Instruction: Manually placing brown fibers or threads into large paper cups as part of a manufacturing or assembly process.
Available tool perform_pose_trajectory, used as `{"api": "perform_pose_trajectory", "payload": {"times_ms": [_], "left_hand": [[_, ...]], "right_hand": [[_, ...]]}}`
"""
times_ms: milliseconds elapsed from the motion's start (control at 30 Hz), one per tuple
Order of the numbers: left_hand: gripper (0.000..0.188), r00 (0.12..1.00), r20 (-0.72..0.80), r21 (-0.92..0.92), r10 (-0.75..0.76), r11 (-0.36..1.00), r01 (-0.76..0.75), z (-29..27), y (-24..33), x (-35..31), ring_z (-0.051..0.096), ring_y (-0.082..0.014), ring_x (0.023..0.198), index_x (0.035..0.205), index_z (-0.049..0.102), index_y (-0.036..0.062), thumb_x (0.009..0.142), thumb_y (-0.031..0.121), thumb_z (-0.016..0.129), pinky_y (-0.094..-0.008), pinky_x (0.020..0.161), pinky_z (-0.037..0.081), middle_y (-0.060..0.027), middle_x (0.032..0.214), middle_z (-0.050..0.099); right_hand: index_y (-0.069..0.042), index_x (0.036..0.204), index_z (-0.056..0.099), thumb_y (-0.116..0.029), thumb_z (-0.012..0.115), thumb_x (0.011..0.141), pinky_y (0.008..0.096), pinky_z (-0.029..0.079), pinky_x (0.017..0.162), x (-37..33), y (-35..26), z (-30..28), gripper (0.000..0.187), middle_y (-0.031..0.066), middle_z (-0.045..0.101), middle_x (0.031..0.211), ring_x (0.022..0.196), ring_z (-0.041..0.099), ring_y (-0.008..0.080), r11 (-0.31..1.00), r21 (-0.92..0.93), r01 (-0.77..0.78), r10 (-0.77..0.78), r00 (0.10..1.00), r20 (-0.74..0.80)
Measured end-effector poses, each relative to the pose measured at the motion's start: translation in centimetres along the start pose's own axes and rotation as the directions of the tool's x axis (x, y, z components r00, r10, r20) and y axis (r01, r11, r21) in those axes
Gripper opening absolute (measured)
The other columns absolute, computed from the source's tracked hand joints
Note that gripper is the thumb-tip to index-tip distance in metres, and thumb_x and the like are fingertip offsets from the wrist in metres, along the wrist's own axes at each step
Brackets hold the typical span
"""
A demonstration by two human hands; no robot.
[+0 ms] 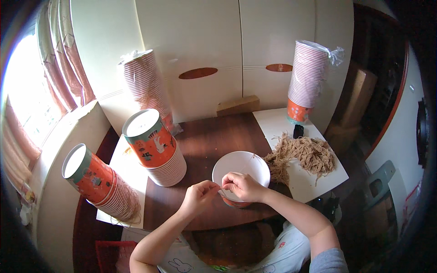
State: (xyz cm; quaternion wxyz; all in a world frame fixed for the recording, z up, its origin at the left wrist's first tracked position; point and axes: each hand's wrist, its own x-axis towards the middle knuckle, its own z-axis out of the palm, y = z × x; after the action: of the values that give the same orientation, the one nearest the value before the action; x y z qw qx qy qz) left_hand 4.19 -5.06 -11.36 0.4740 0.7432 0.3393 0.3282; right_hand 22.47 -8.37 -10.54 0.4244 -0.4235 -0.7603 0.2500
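Observation:
A white-lined paper bucket (241, 164) with an orange outside stands upright on the dark table in front of me. My left hand (201, 196) is at its near left rim, with thumb and fingers pinched together. Against it, over the bucket's near rim, my right hand (242, 186) is also closed in a pinch. The fingertips of both hands meet there, and what lies between them is too small to make out. A thin tan strand shows at the bucket's far rim. To the right of the bucket lies a heap of tan string (307, 157).
Upside-down stacks of orange-and-green buckets stand at left (154, 148) and far left (98, 177). Wrapped stacks rise at the back left (143, 82) and back right (307, 75). A black object (298, 131) sits beside the string, on a white board (268, 120).

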Motion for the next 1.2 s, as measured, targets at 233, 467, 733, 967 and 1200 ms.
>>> {"api": "perform_pose_trajectory", "payload": {"times_ms": [233,467,733,967,1200], "left_hand": [[0.01,0.999,0.04,-0.032,0.005,0.999,-0.004,-0.3,-0.1,0.1,0.052,-0.0076,0.063,0.087,0.058,-0.0002,0.081,0.007,0.054,-0.0218,0.055,0.043,-0.0011,0.068,0.055],[0.013,0.929,-0.045,0.29,0.368,0.895,-0.34,-0.4,2.4,-0.1,0.055,-0.0212,0.072,0.082,0.061,0.0019,0.071,0.008,0.064,-0.0308,0.064,0.046,-0.0082,0.075,0.056],[0.01,0.952,-0.069,0.267,0.298,0.925,-0.27,-0.8,2.1,0.2,0.053,-0.0212,0.069,0.074,0.06,0.0022,0.069,0.008,0.066,-0.031,0.061,0.045,-0.0083,0.078,0.053],[0.012,0.958,0.092,0.21,0.273,0.935,-0.286,-1.5,0.3,0.5,0.046,-0.0211,0.085,0.073,0.063,0.0046,0.066,0.011,0.069,-0.0314,0.074,0.038,-0.0076,0.088,0.049],[0.01,0.935,0.288,0.247,0.207,0.927,-0.281,-1.8,-2.0,1.1,0.04,-0.0205,0.101,0.07,0.064,0.014,0.063,0.016,0.071,-0.0385,0.089,0.026,-0.0022,0.093,0.051]], "right_hand": [[-0.004,0.081,0.05,-0.01,0.053,0.082,0.029,0.043,0.064,0.0,-0.2,-0.2,0.007,0.0078,0.056,0.076,0.071,0.055,0.0176,0.997,0.063,-0.054,0.053,0.998,0.015],[-0.003,0.079,0.051,-0.009,0.055,0.081,0.0283,0.044,0.064,0.4,-1.5,-0.4,0.008,0.0076,0.056,0.074,0.071,0.055,0.0158,1.0,-0.002,0.021,-0.021,1.0,0.0],[-0.005,0.092,0.045,-0.005,0.056,0.08,0.0272,0.044,0.068,1.1,-2.2,-1.2,0.017,0.0049,0.055,0.078,0.074,0.054,0.0139,0.995,0.08,-0.051,0.042,0.992,0.116],[-0.009,0.091,0.04,0.002,0.05,0.08,0.0201,0.039,0.064,2.2,-1.0,-2.2,0.019,-0.0014,0.042,0.077,0.071,0.044,0.0059,0.885,0.466,0.019,0.107,0.964,-0.243],[-0.015,0.089,0.042,0.001,0.054,0.077,0.0199,0.036,0.061,2.3,1.9,-5.8,0.023,-0.0047,0.05,0.075,0.067,0.046,0.0052,0.668,0.744,-0.02,0.44,0.817,-0.373]]}}
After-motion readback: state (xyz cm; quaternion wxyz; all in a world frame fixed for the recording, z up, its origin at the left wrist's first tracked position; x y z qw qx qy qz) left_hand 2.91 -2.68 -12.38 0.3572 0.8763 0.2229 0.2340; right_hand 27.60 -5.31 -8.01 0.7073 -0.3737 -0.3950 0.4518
